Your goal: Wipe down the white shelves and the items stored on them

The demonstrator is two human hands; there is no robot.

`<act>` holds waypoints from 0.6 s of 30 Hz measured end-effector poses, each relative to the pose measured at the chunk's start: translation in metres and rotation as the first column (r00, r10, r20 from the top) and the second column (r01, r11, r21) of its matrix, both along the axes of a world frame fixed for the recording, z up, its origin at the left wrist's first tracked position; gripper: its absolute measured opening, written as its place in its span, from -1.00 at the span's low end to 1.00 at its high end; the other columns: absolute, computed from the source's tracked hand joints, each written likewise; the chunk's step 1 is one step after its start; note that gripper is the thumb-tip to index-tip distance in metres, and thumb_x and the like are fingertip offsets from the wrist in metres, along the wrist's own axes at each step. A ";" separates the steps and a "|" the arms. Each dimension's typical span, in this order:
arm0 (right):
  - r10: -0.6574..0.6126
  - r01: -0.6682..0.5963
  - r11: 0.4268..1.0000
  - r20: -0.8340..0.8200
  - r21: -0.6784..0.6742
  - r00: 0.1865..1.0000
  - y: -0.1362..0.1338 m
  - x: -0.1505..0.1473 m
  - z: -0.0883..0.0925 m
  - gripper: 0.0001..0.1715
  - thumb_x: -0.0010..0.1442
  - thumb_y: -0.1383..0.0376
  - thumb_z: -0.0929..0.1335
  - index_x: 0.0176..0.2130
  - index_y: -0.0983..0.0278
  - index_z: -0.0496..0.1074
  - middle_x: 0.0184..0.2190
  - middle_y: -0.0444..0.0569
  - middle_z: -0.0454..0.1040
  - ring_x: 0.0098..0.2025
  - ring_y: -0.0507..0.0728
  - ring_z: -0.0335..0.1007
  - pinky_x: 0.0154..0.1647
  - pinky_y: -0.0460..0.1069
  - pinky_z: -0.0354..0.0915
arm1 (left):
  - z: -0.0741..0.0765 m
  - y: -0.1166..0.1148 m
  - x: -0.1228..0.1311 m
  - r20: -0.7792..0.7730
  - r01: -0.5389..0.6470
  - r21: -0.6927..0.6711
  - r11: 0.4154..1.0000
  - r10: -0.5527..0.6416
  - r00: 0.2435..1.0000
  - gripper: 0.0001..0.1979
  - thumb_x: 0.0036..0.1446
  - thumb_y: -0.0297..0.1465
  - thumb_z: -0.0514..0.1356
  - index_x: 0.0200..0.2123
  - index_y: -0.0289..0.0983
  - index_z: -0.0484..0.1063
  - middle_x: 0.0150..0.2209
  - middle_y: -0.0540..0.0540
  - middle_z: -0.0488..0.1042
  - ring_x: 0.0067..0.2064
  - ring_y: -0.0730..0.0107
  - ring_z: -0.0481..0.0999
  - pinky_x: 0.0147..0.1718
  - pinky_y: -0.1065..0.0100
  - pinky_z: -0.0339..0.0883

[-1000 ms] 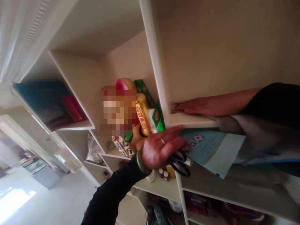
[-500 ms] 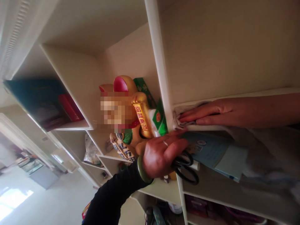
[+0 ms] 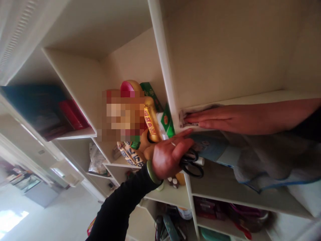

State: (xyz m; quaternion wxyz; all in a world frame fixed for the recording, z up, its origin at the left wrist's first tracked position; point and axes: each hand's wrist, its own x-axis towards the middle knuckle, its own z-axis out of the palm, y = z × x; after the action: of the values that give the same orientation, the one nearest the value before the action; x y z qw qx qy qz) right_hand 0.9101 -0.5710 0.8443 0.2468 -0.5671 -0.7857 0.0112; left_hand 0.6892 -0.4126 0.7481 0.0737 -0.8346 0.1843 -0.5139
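From my feed: hands apart, neither clearly clamped on anything. R hand (image 3: 215, 120) lies flat, palm down, on a grey cloth (image 3: 265, 164), with fingertips pushing a bunched end into the inner corner of the shelf board (image 3: 250, 98), right against the white upright (image 3: 163, 67). Rest of the cloth hangs below the board, blue trim along its edge. L hand (image 3: 168, 160), bangle (image 3: 151, 172) on wrist, has fingers spread just below that corner, black-handled scissors (image 3: 194, 174) right under them — can't tell if gripped. Blue booklet (image 3: 210, 147) sits just beside, partly behind the cloth. Gold cat figure (image 3: 150, 117) and green box (image 3: 167, 125) stand left of the upright, near the L hand.
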 end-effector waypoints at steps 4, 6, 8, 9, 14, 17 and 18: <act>-0.079 0.067 0.995 0.177 0.073 0.981 0.001 -0.013 -0.007 -0.16 0.59 -0.17 0.16 0.45 0.28 0.51 0.50 0.10 0.44 0.56 0.35 0.36 0.69 0.34 0.14 | 0.003 -0.003 -0.002 -0.005 -0.046 -0.011 0.999 0.046 0.999 -0.76 0.40 -0.44 0.29 0.10 -0.21 0.49 0.13 -0.26 0.75 0.20 0.16 0.78 0.10 0.27 0.73; -0.070 0.044 0.991 0.209 0.127 0.975 -0.003 -0.019 -0.011 -0.19 0.60 -0.14 0.15 0.46 0.26 0.50 0.49 0.09 0.46 0.53 0.35 0.40 0.66 0.34 0.20 | 0.005 -0.005 -0.003 0.014 -0.078 -0.009 0.997 0.078 0.997 -0.73 0.37 -0.43 0.31 0.11 -0.22 0.48 0.16 -0.29 0.74 0.20 0.13 0.78 0.10 0.25 0.73; -0.066 0.039 0.990 0.206 0.135 0.976 -0.011 -0.020 -0.013 -0.19 0.60 -0.14 0.13 0.47 0.19 0.50 0.49 0.03 0.47 0.51 0.32 0.43 0.63 0.32 0.24 | 0.006 -0.007 -0.004 0.030 -0.108 -0.019 0.994 0.108 0.994 -0.71 0.35 -0.44 0.30 0.11 -0.22 0.47 0.14 -0.29 0.75 0.15 0.13 0.80 0.08 0.25 0.74; -0.084 0.058 0.990 0.196 0.131 0.977 -0.016 -0.017 -0.013 -0.17 0.59 -0.17 0.11 0.47 0.17 0.51 0.49 0.01 0.47 0.51 0.32 0.43 0.64 0.32 0.24 | 0.006 -0.008 -0.004 0.034 -0.118 -0.027 0.993 0.119 0.992 -0.70 0.34 -0.46 0.29 0.11 -0.21 0.46 0.14 -0.28 0.76 0.14 0.14 0.81 0.07 0.26 0.74; -0.458 0.447 0.887 0.091 0.121 0.884 -0.063 0.024 -0.013 0.03 0.44 -0.35 0.08 0.40 0.16 0.59 0.49 0.04 0.46 0.52 0.48 0.40 0.68 0.45 0.13 | 0.004 -0.010 -0.006 0.006 -0.130 -0.032 0.991 0.130 0.991 -0.67 0.31 -0.52 0.28 0.11 -0.20 0.45 0.22 -0.27 0.72 0.17 0.17 0.80 0.08 0.29 0.73; -0.678 0.673 0.734 0.053 0.092 0.733 -0.097 0.049 -0.012 -0.05 0.40 -0.36 0.12 0.31 0.04 0.66 0.47 0.03 0.49 0.51 0.53 0.41 0.68 0.46 0.11 | 0.005 -0.007 -0.006 -0.011 -0.110 -0.038 0.993 0.110 0.994 -0.64 0.30 -0.52 0.28 0.14 -0.20 0.45 0.23 -0.27 0.72 0.20 0.16 0.78 0.10 0.26 0.73; -0.724 0.720 0.690 0.052 0.073 0.688 -0.105 0.052 -0.012 -0.07 0.41 -0.35 0.13 0.30 0.03 0.66 0.47 0.04 0.48 0.51 0.54 0.41 0.68 0.45 0.11 | 0.005 -0.005 -0.007 -0.023 -0.095 -0.034 0.995 0.094 0.995 -0.63 0.29 -0.52 0.27 0.14 -0.21 0.46 0.23 -0.28 0.71 0.21 0.15 0.77 0.10 0.25 0.73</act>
State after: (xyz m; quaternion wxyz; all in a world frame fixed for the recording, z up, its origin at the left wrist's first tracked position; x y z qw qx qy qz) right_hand 0.9618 -0.6757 0.8325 0.2142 -0.8243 -0.5086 -0.1269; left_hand 0.6825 -0.4177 0.7533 0.0813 -0.8488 0.1365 -0.5042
